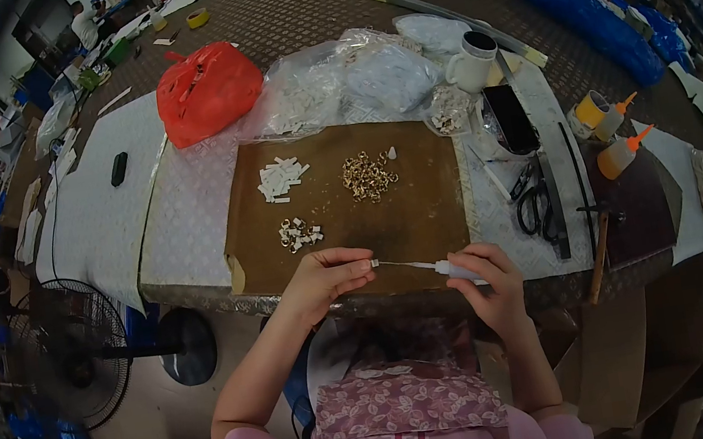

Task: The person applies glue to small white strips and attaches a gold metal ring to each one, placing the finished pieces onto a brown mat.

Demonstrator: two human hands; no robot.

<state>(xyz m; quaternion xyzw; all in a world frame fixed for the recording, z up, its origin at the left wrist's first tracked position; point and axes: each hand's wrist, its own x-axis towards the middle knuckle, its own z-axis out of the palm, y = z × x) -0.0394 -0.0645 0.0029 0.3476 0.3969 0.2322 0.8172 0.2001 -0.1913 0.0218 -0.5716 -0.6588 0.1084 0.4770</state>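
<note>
My left hand (333, 278) pinches a small white piece (374, 263) between thumb and fingertips; any metal in it is too small to make out. In my right hand (492, 280) is a small white glue bottle (461, 271), held sideways, its long thin nozzle reaching left to the pinched piece. Both hands are over the near edge of a brown mat (355, 242). On the mat lie a pile of white strips (282, 178), a pile of gold metal rings (369, 177) and a small group of rings with white pieces (300, 234).
Behind the mat are a red plastic bag (208, 93), clear bags (305, 90) and a white mug (472, 63). To the right lie a phone (511, 118), black scissors (535, 208), a hammer (600, 255) and an orange-tipped bottle (620, 154). A fan (75, 343) stands left.
</note>
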